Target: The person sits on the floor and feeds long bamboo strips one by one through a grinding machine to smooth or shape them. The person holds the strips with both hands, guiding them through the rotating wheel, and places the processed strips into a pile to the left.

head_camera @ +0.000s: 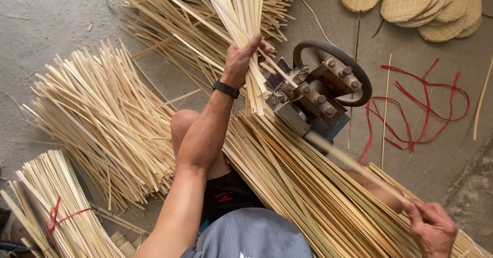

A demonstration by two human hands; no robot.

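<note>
My left hand [240, 59] grips a bundle of thin bamboo strips [246, 16], held upright just left of a small metal splitting machine [313, 91] with a round wheel [359, 68]. My right hand [431, 226], at the lower right, pinches a single bamboo strip [354, 163] that runs diagonally from the machine toward me and looks motion-blurred. Beneath that strip, a long heap of split strips [303, 186] lies across my lap. A black band is on my left wrist.
Loose piles of strips lie at the left [97, 119] and the top [185, 22]. A tied bundle with red string [56, 212] sits at the lower left. Red cord [421, 109] is on the concrete floor at right. Woven round trays [426, 1] are stacked at the top right.
</note>
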